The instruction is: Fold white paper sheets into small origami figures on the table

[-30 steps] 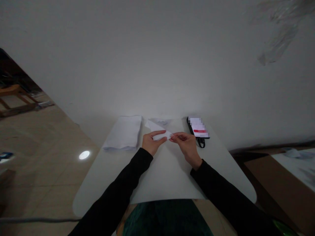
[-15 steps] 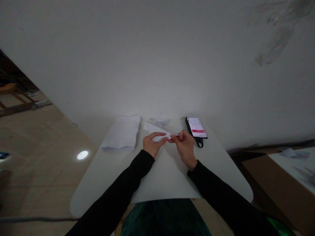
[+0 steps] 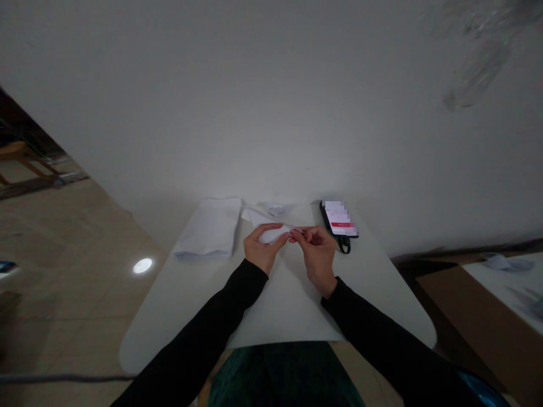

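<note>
Between my two hands is a folded sheet of white paper [image 3: 270, 235], raised a little over the white table [image 3: 292, 316]. Thumb and fingers of my left hand [image 3: 262, 249] pinch its left part, with the thumb along the near edge. My right hand [image 3: 319, 254] grips the right end in its fingertips, close to the left thumb. The fingers cover much of that end, so the fold there is partly hidden. Behind the hands, a pointed white flap of paper shows above the left fingers.
A stack of white paper [image 3: 210, 229] lies at the table's left. A phone [image 3: 339, 219] with a lit screen and a black strap [image 3: 344, 245] is at the right. A small crumpled clear piece [image 3: 276, 209] sits by the wall [image 3: 271, 113]. A cardboard box [image 3: 475, 322] stands right of the table.
The paper now looks curled rather than flat, and less of its triangular flap shows. My fingertips have drawn slightly closer together at its right end. The stack and phone stay put.
</note>
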A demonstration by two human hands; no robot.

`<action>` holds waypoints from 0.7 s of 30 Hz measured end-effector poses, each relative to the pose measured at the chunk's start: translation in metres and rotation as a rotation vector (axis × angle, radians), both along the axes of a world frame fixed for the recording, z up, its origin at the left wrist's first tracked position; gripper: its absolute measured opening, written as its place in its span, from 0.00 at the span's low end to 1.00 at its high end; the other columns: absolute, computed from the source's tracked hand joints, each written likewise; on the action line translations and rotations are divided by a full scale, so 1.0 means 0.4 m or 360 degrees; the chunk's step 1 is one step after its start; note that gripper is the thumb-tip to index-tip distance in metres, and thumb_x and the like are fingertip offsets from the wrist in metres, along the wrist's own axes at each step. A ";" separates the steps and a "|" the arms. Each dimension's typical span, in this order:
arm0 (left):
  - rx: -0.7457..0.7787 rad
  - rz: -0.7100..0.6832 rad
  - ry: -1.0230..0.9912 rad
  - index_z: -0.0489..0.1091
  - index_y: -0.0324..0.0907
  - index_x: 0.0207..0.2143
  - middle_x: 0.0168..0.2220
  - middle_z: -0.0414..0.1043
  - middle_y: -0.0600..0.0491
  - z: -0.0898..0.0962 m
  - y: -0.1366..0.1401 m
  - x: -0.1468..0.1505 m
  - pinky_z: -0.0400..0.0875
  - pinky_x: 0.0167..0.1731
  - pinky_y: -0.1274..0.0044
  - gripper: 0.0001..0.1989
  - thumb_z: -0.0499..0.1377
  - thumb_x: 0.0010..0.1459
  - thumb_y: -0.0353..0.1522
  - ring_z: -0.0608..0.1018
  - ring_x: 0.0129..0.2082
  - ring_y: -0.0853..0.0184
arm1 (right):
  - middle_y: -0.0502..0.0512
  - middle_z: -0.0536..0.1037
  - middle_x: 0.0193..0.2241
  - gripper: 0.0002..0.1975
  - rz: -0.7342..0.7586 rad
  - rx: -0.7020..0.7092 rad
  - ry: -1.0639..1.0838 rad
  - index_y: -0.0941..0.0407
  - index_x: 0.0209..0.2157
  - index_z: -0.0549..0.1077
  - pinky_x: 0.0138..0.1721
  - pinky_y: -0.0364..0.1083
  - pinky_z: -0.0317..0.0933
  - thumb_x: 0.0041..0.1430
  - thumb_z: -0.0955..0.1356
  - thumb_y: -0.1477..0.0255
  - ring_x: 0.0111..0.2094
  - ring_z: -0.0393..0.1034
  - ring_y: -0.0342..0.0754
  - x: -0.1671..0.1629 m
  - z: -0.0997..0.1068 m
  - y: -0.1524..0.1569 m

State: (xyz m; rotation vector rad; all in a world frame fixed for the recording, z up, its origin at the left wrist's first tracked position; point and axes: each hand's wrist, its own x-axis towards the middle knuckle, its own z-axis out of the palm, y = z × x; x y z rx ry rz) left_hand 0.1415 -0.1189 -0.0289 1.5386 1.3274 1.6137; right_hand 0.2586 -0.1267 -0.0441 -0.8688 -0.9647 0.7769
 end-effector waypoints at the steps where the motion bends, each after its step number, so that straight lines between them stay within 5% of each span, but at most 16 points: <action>1: 0.0004 0.0003 0.0001 0.76 0.43 0.33 0.35 0.79 0.52 0.002 0.000 0.000 0.74 0.43 0.69 0.12 0.68 0.45 0.37 0.78 0.37 0.62 | 0.52 0.77 0.29 0.19 0.0023 -0.0001 0.0009 0.54 0.20 0.59 0.33 0.48 0.70 0.48 0.74 0.66 0.26 0.72 0.44 0.001 0.000 0.000; 11: -0.0233 -0.0065 -0.0303 0.75 0.39 0.38 0.41 0.78 0.49 -0.002 0.009 0.000 0.74 0.46 0.67 0.18 0.69 0.44 0.37 0.79 0.41 0.60 | 0.52 0.77 0.39 0.07 0.0126 0.0085 -0.0245 0.54 0.23 0.73 0.39 0.49 0.71 0.52 0.71 0.69 0.32 0.73 0.45 0.019 0.004 -0.009; 16: -0.0226 -0.0085 -0.0390 0.75 0.41 0.39 0.39 0.78 0.50 -0.010 0.020 -0.007 0.74 0.46 0.67 0.19 0.69 0.43 0.37 0.79 0.41 0.61 | 0.53 0.78 0.41 0.08 0.0138 0.0192 -0.0485 0.50 0.36 0.79 0.44 0.50 0.70 0.52 0.72 0.70 0.42 0.73 0.49 0.029 0.007 -0.005; 21: -0.0174 -0.0090 -0.0138 0.76 0.41 0.38 0.37 0.78 0.50 -0.008 0.014 -0.012 0.75 0.42 0.68 0.16 0.69 0.44 0.34 0.79 0.37 0.62 | 0.51 0.80 0.28 0.09 0.0311 -0.0056 -0.0341 0.54 0.36 0.79 0.34 0.48 0.70 0.52 0.73 0.66 0.28 0.75 0.47 0.035 0.010 0.007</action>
